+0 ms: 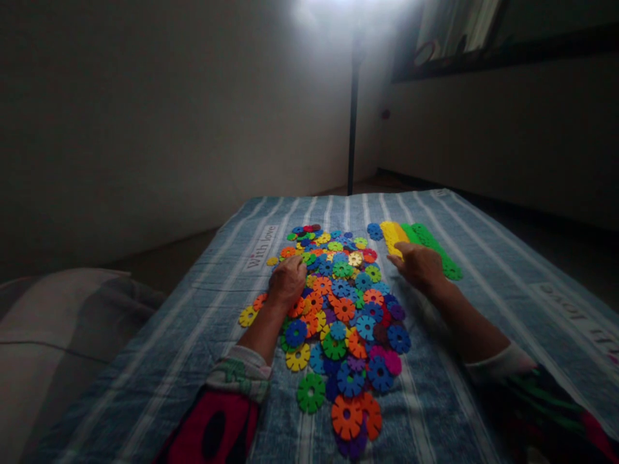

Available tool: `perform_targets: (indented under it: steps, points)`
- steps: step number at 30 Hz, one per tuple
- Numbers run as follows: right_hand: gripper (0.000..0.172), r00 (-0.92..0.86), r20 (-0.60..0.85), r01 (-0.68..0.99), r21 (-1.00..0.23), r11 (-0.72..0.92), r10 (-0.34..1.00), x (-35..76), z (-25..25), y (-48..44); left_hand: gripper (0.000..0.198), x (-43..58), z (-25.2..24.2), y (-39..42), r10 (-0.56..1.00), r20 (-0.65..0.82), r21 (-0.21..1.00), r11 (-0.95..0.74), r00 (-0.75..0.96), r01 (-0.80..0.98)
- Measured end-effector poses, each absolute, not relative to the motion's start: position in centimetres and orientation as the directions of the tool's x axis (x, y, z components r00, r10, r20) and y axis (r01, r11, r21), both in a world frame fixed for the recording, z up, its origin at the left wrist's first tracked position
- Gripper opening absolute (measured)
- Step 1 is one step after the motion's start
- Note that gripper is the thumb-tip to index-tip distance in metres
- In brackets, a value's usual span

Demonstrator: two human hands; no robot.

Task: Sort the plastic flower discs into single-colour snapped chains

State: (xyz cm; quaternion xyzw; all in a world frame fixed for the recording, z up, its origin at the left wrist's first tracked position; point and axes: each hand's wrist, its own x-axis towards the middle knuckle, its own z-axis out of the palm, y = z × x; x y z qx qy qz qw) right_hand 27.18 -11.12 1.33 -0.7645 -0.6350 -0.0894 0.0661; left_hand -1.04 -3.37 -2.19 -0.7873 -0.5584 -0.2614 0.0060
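A loose heap of notched plastic flower discs [341, 309] in many colours lies on the striped cloth. My left hand [289, 281] rests at the heap's left side, fingers curled down among the discs; what they grip, if anything, is hidden. On the right, my right hand [420, 263] is closed, with thumb and forefinger at the near end of a row of overlapping yellow discs [391, 235]. Whether a disc is between those fingertips cannot be made out. Two rows of green discs [438, 251] run beside the yellow row, partly behind my right hand. A few blue discs [374, 231] lie left of the yellow row.
The blue-grey striped cloth [217, 309] covers the table. Behind its far edge stands a dark pole [354, 129] below a bright light. Pale bedding or cushioning [58, 328] is at the left. Walls close in the back and right.
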Motion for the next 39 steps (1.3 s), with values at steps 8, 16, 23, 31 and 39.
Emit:
perform_targets:
  steps: [8, 16, 23, 31, 39]
  points:
    - [0.027, -0.057, 0.169, 0.997, -0.041, 0.065, 0.984, 22.5, 1.8, -12.1, 0.021, -1.1, -2.4, -3.3, 0.867, 0.43, 0.274, -0.393, 0.254, 0.878]
    - [0.028, -0.103, 0.293, 0.978, -0.143, 0.15, 0.951, 22.4, 0.0, -10.4, 0.021, -1.0, -2.4, -3.4, 0.874, 0.422, 0.287, -0.382, 0.241, 0.879]
    - [0.034, -0.052, 0.266, 0.978, -0.183, 0.103, 0.962, 22.4, -1.0, -7.6, 0.02, -1.1, -2.4, -3.4, 0.876, 0.417, 0.283, -0.38, 0.243, 0.881]
    - [0.018, -0.008, 0.383, 0.902, -0.397, 0.172, 0.924, 22.8, -2.4, -7.0, 0.02, -1.0, -2.4, -3.5, 0.872, 0.429, 0.297, -0.384, 0.237, 0.874]
    - [0.014, 0.196, 0.339, 0.595, -0.787, 0.163, 0.92, 24.0, -1.2, -7.3, 0.022, -1.1, -2.5, -3.5, 0.871, 0.43, 0.298, -0.383, 0.236, 0.874]
